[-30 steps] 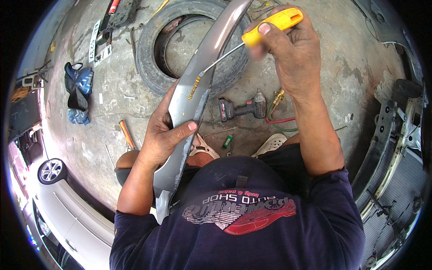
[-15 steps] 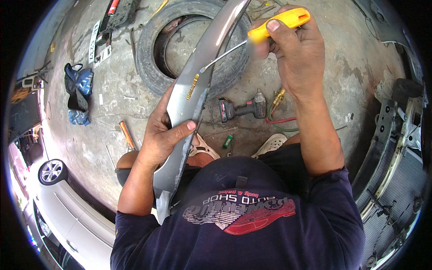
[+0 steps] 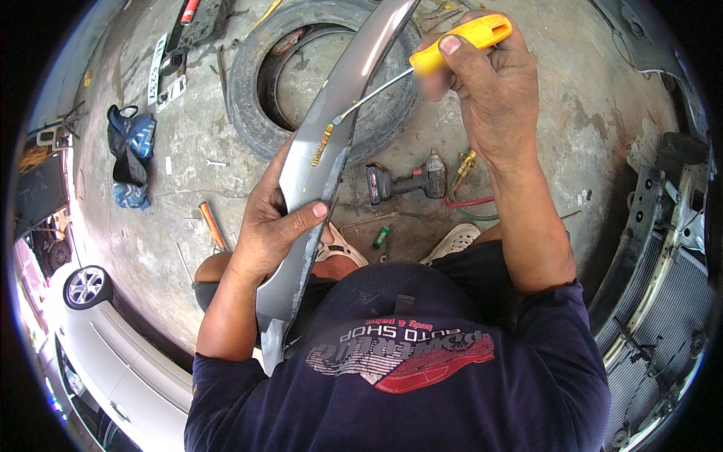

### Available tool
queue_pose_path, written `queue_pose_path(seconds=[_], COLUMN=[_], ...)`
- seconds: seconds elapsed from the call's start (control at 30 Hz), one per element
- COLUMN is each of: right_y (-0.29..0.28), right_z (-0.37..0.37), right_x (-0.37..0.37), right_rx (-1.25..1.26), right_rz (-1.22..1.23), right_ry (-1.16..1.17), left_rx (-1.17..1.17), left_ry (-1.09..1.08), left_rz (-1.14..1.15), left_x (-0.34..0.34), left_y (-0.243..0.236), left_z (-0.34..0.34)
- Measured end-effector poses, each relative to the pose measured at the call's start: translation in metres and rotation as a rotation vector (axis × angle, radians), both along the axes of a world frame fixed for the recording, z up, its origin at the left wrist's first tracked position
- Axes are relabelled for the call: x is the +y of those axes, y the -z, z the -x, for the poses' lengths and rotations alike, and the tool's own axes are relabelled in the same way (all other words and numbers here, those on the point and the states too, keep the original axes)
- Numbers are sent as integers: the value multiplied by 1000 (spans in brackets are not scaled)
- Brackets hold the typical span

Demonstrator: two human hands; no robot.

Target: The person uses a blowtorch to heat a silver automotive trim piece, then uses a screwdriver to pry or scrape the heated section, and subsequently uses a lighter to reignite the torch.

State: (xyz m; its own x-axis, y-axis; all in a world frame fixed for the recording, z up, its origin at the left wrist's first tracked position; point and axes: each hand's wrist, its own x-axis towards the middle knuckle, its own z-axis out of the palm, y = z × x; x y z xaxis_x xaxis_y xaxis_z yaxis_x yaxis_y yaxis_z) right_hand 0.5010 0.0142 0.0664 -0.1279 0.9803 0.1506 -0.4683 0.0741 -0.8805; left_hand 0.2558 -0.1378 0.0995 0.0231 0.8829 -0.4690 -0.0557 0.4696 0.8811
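My left hand (image 3: 282,218) is closed round the edge of a long grey car trim panel (image 3: 324,98), its thumb lying on the face. The panel slants from my lap up to the far middle. A row of yellow-brown ridges (image 3: 322,147) marks its surface above my thumb. My right hand (image 3: 489,90) grips the yellow handle of a flat-tipped screwdriver (image 3: 463,44) at the upper right. The metal shaft points down and left, and its tip appears to touch the panel at the row's upper end. Some fingers behind the handle are hidden or blurred.
Behind the panel, a tyre (image 3: 245,90) lies on the concrete floor. A cordless impact driver (image 3: 410,181) and a red hose (image 3: 471,203) lie beyond my feet. An orange-handled tool (image 3: 212,226) and a blue bag (image 3: 132,158) are leftward; radiator parts (image 3: 648,301) stand right.
My right hand and the screwdriver have shifted slightly left, bringing the tip a little lower on the panel, to the ridges' upper end. My left hand and the panel look unmoved.
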Motion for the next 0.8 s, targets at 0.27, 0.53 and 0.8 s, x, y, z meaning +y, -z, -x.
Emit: queue_pose_path(seconds=[0.27,0.53,0.8], right_y=[2,-3,-5], right_z=[1,3,2], right_x=[1,-1,-1], right_rx=[-15,-19,-41], right_rz=[19,28,-1], right_ry=[3,1,-16], left_rx=[-52,-59,-33], left_ry=[13,1,-29], left_rz=[33,39,11], left_x=[1,0,0], left_y=[-1,-1,-2], left_z=[3,3,-3])
